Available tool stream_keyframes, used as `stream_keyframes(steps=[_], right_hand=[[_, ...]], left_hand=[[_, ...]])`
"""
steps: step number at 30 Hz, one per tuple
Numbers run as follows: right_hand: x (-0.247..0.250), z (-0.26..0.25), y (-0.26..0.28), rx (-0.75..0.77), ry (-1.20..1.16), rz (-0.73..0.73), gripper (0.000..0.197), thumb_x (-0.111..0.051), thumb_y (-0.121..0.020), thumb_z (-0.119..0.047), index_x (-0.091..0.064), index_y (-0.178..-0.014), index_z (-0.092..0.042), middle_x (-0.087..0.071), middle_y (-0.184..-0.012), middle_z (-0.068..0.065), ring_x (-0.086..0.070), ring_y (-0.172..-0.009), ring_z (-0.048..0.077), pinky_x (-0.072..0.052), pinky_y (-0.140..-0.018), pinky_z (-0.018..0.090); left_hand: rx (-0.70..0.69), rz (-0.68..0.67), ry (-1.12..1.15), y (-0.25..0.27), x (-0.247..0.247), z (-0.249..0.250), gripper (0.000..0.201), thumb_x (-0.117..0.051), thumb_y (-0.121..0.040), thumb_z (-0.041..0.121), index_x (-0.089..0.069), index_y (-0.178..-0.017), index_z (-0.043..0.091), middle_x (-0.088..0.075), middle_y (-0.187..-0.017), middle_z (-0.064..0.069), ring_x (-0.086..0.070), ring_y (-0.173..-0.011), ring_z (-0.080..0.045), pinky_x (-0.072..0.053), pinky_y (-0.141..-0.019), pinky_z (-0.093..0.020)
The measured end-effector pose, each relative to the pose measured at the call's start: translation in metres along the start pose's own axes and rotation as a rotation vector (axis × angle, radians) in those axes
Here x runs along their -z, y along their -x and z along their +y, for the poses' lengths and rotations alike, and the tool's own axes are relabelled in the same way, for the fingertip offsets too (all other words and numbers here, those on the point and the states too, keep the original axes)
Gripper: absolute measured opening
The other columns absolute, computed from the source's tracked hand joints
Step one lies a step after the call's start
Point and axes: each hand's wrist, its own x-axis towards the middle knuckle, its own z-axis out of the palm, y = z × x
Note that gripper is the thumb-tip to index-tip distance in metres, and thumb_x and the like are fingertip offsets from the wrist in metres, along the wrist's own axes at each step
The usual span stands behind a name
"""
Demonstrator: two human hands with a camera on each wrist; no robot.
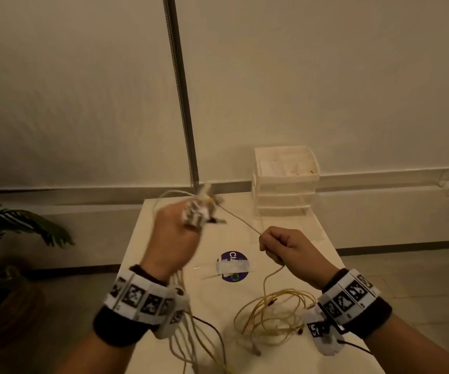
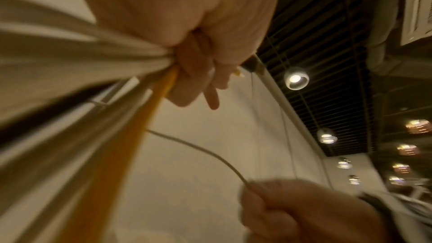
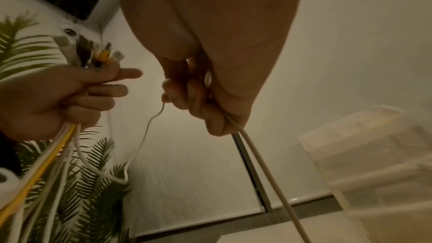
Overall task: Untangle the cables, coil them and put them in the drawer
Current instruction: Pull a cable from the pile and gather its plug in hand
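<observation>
My left hand (image 1: 176, 230) is raised over the table's left side and grips a bundle of white and yellow cables (image 3: 67, 136); their plug ends (image 1: 204, 206) stick up above the fist. The strands hang down past my left wrist (image 1: 185, 333). My right hand (image 1: 280, 245) is closed round one thin cream cable (image 1: 238, 217) that runs taut up to the left hand. The same cable leaves the bottom of the right fist (image 3: 257, 154) and drops into a loose tangle of yellow cables (image 1: 274, 314) on the table. A white drawer unit (image 1: 285, 179) stands at the table's far right corner.
The white table (image 1: 164, 271) carries a round purple sticker (image 1: 233, 265) at its middle. A metal pole (image 1: 183, 103) rises behind the table's far edge. A potted palm (image 1: 10, 238) stands on the floor to the left. Pale wall blinds fill the background.
</observation>
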Motion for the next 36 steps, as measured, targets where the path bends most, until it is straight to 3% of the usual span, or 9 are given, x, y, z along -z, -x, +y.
stream_keyframes(steps=[1,4,7,11,15,21,25,32,36], right_hand=[[-0.002,-0.006,-0.001,0.011,0.014,-0.019,0.028,-0.046,-0.100,-0.014,-0.061,-0.079,-0.005,-0.044,-0.052,-0.008,-0.037,-0.051,0.005,-0.033,-0.054,0.018],[-0.006,-0.027,-0.001,0.036,0.021,-0.061,0.029,-0.044,-0.100,-0.007,-0.064,-0.078,-0.003,-0.052,-0.051,-0.014,-0.043,-0.049,-0.002,-0.036,-0.055,0.014],[-0.005,-0.041,0.000,0.025,-0.013,-0.070,0.037,-0.041,-0.098,0.003,-0.063,-0.073,-0.014,-0.058,-0.050,-0.016,-0.045,-0.047,-0.004,-0.036,-0.052,0.009],[-0.003,-0.044,0.001,0.002,-0.089,-0.088,0.028,-0.045,-0.100,-0.008,-0.068,-0.086,0.001,-0.054,-0.058,0.002,-0.044,-0.049,0.005,-0.037,-0.053,0.014],[0.009,-0.033,0.001,-0.005,-0.110,-0.047,0.027,-0.048,-0.100,-0.015,-0.070,-0.088,-0.003,-0.055,-0.058,0.001,-0.044,-0.053,0.010,-0.036,-0.054,0.021],[0.017,0.013,0.013,-0.075,-0.172,-0.012,0.027,-0.043,-0.101,-0.008,-0.063,-0.083,-0.002,-0.047,-0.056,0.002,-0.037,-0.051,0.012,-0.033,-0.053,0.023],[0.011,0.016,0.009,-0.066,-0.219,0.033,0.027,-0.038,-0.101,-0.005,-0.058,-0.085,0.002,-0.039,-0.058,0.006,-0.031,-0.052,0.012,-0.030,-0.053,0.024],[0.009,0.009,0.029,-0.052,-0.169,-0.001,0.026,-0.041,-0.101,-0.009,-0.060,-0.087,-0.001,-0.039,-0.058,0.007,-0.029,-0.054,0.019,-0.027,-0.053,0.031],[0.006,0.003,0.086,-0.056,-0.090,-0.152,0.020,-0.053,-0.091,-0.024,-0.070,-0.086,-0.014,-0.059,-0.064,0.008,-0.046,-0.056,0.018,-0.040,-0.056,0.027]], left_hand=[[-0.021,-0.133,0.046,0.006,-0.012,0.005,0.019,-0.059,-0.094,0.018,-0.075,-0.103,0.016,-0.075,-0.100,0.007,-0.070,-0.090,-0.003,-0.056,-0.077,-0.021],[-0.019,-0.330,-0.065,0.013,-0.042,0.008,0.018,-0.053,-0.090,0.016,-0.071,-0.088,0.014,-0.074,-0.082,0.002,-0.066,-0.074,-0.016,-0.052,-0.067,-0.037],[-0.017,-0.340,-0.072,0.011,-0.050,0.010,0.023,-0.049,-0.084,0.006,-0.052,-0.068,0.022,-0.060,-0.064,0.008,-0.050,-0.059,-0.012,-0.035,-0.056,-0.027],[-0.079,-0.330,-0.207,-0.002,-0.044,0.018,0.044,-0.049,-0.083,-0.002,-0.038,-0.058,0.032,-0.045,-0.054,0.014,-0.043,-0.054,-0.005,-0.026,-0.053,-0.018],[0.009,-0.181,-0.251,-0.015,-0.028,0.019,0.031,-0.045,-0.087,0.000,-0.061,-0.070,0.021,-0.053,-0.059,0.013,-0.047,-0.053,-0.006,-0.027,-0.050,-0.018],[0.379,0.422,0.124,-0.059,0.043,-0.018,0.027,-0.058,-0.087,0.026,-0.062,-0.061,0.022,-0.052,-0.058,0.000,-0.049,-0.058,-0.024,-0.041,-0.060,-0.038],[0.297,0.296,-0.073,-0.049,0.039,-0.018,0.025,-0.056,-0.093,0.015,-0.067,-0.071,0.022,-0.057,-0.063,-0.001,-0.055,-0.063,-0.029,-0.043,-0.059,-0.037],[0.407,0.308,0.133,-0.018,0.030,-0.040,0.028,-0.053,-0.087,0.025,-0.067,-0.063,0.031,-0.047,-0.053,0.003,-0.039,-0.048,-0.020,-0.035,-0.056,-0.038],[0.340,0.353,0.186,-0.006,0.043,-0.044,0.022,-0.057,-0.084,0.031,-0.068,-0.065,0.026,-0.045,-0.050,0.003,-0.038,-0.049,-0.024,-0.035,-0.053,-0.041]])
